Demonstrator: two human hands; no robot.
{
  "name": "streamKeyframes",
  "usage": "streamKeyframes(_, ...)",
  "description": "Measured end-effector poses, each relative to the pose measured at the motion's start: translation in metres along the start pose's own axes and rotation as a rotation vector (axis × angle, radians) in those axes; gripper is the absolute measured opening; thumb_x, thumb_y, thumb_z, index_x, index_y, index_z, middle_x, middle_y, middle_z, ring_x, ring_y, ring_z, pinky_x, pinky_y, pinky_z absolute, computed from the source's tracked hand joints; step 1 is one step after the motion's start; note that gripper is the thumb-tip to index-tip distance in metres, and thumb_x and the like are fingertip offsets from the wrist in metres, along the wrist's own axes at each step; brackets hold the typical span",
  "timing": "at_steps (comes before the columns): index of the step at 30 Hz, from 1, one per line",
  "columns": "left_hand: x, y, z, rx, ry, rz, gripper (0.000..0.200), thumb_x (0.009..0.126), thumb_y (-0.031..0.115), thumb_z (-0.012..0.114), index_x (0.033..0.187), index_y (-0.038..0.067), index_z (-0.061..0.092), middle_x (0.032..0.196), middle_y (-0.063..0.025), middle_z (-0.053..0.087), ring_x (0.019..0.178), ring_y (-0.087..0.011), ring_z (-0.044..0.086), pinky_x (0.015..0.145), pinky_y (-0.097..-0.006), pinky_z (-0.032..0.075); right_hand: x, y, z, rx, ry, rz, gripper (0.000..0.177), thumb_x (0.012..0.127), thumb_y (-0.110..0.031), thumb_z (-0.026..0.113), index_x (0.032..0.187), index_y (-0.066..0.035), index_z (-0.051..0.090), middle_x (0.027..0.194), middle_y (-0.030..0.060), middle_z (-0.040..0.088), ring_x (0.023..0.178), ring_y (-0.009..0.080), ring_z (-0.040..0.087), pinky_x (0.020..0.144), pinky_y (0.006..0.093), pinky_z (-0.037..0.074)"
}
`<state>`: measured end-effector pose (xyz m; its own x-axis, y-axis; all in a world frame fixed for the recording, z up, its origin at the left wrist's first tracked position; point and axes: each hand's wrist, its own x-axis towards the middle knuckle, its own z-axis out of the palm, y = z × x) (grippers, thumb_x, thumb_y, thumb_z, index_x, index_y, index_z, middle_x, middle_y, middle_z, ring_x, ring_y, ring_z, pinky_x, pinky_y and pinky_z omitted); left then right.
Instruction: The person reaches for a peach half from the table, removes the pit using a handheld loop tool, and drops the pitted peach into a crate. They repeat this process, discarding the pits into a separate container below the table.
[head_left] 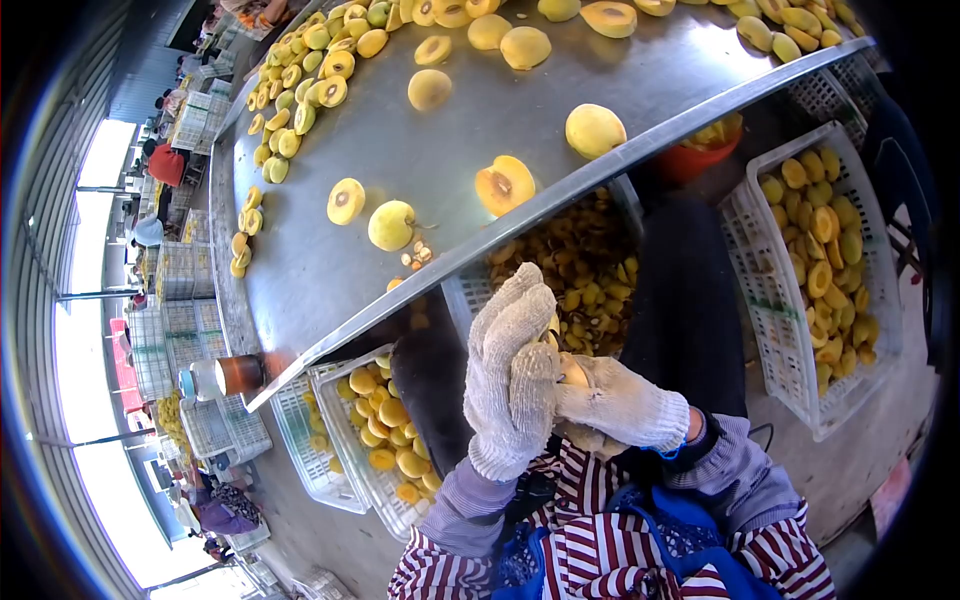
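Left hand [512, 375] cups a mostly hidden yellow fruit [553, 328] near a crate [463, 303]; right hand's [625, 403] grip cannot be told. Light, steady pressure should spare the flesh.

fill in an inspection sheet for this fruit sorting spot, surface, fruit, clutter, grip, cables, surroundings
surface: metal table, grey and shiny, fruit spread on it
job's things: whole fruit and cut fruit on the table; fruit also in the right-side crate and the crate under the table edge
clutter: small scraps beside a whole fruit
grip: left hand and right hand, gloved, close together, yellow piece between them; exact hold unclear
cables: nothing certain; thin dark loop near the right sleeve
surroundings: stacked crates and other people
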<state>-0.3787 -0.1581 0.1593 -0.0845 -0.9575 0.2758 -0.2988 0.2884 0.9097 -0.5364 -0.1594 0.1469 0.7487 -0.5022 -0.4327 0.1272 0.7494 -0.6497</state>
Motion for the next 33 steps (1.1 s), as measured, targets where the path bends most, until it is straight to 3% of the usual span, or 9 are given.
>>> streamKeyframes(4,0.006,0.005,-0.002,-0.518,-0.007,-0.289,0.046,0.105,0.035,0.05,0.136,0.001,0.053,0.142,-0.0184,0.051,0.127,-0.0274,0.054,0.106,-0.0387,0.044,0.005,0.008,0.006,0.126,0.019,-0.061,0.037,0.097,-0.041,0.062,0.105,-0.006,0.054,0.058,-0.0009,0.056,0.042,0.0069,0.051,0.036,0.0204,0.038)
streamKeyframes(8,0.007,0.002,-0.002,-0.585,0.026,-0.327,0.06,0.101,0.047,0.053,0.138,-0.001,0.05,0.142,-0.0182,0.052,0.125,-0.0288,0.056,0.105,-0.0399,0.047,-0.001,-0.009,0.016,-0.016,0.139,0.036,0.035,0.097,-0.036,0.062,0.107,-0.004,0.055,0.058,-0.0005,0.057,0.041,0.0076,0.053,0.038,0.0202,0.04)
streamKeyframes(14,0.001,-0.003,0.004,-0.662,0.064,-0.264,0.056,0.101,0.045,0.054,0.135,0.0,0.054,0.142,-0.0183,0.052,0.125,-0.0296,0.056,0.104,-0.0401,0.047,0.0,-0.004,0.012,0.011,0.13,0.013,0.035,0.097,-0.037,0.062,0.105,-0.004,0.055,0.058,-0.0003,0.057,0.042,0.0073,0.053,0.037,0.0205,0.039)
streamKeyframes(17,-0.003,-0.006,0.009,-0.439,0.062,-0.149,0.052,0.101,0.042,0.054,0.132,0.001,0.056,0.139,-0.0185,0.054,0.124,-0.0303,0.056,0.103,-0.041,0.047,0.002,-0.002,0.014,-0.007,0.149,0.004,0.036,0.097,-0.039,0.062,0.105,-0.004,0.055,0.058,-0.0011,0.057,0.042,0.007,0.053,0.037,0.0208,0.039)
streamKeyframes(22,0.005,0.004,-0.002,-0.221,-0.008,-0.279,0.033,0.1,0.025,0.058,0.122,0.0,0.063,0.134,-0.0198,0.058,0.125,-0.0317,0.056,0.105,-0.0409,0.044,0.005,0.016,0.003,0.063,0.027,-0.101,0.034,0.1,-0.039,0.059,0.106,-0.005,0.056,0.063,0.0002,0.059,0.042,0.0086,0.051,0.038,0.0215,0.04)
streamKeyframes(26,0.002,-0.001,0.005,0.063,0.006,0.105,0.033,0.1,0.024,0.058,0.125,0.001,0.062,0.13,-0.0187,0.061,0.124,-0.0309,0.057,0.105,-0.0395,0.045,0.015,0.041,-0.008,0.025,0.006,-0.277,0.035,0.1,-0.039,0.058,0.104,-0.005,0.057,0.069,0.0021,0.06,0.04,0.0102,0.047,0.037,0.0216,0.039)
streamKeyframes(29,0.013,0.003,-0.003,0.063,-0.114,0.014,0.034,0.102,0.024,0.056,0.128,0.002,0.061,0.131,-0.0174,0.06,0.123,-0.0274,0.058,0.104,-0.0365,0.045,0.015,0.043,-0.019,0.254,-0.144,-0.045,0.034,0.1,-0.039,0.059,0.105,-0.006,0.057,0.063,0.0004,0.057,0.037,0.0091,0.044,0.035,0.0213,0.036)
streamKeyframes(30,0.013,0.015,-0.001,-0.14,-0.097,-0.257,0.035,0.104,0.024,0.053,0.131,0.003,0.059,0.132,-0.0155,0.06,0.122,-0.0232,0.059,0.102,-0.0337,0.047,0.014,0.038,-0.019,0.266,-0.145,0.004,0.034,0.099,-0.039,0.059,0.106,-0.006,0.056,0.061,-0.0001,0.056,0.036,0.0087,0.044,0.034,0.0212,0.035)
streamKeyframes(33,0.024,0.026,-0.005,-0.516,-0.049,-0.454,0.051,0.102,0.039,0.054,0.133,-0.001,0.055,0.13,-0.0148,0.06,0.118,-0.0236,0.06,0.099,-0.0344,0.049,0.001,0.006,0.003,0.085,0.005,-0.01,0.035,0.099,-0.039,0.058,0.108,-0.005,0.055,0.055,-0.0014,0.054,0.035,0.0074,0.044,0.033,0.0209,0.034)
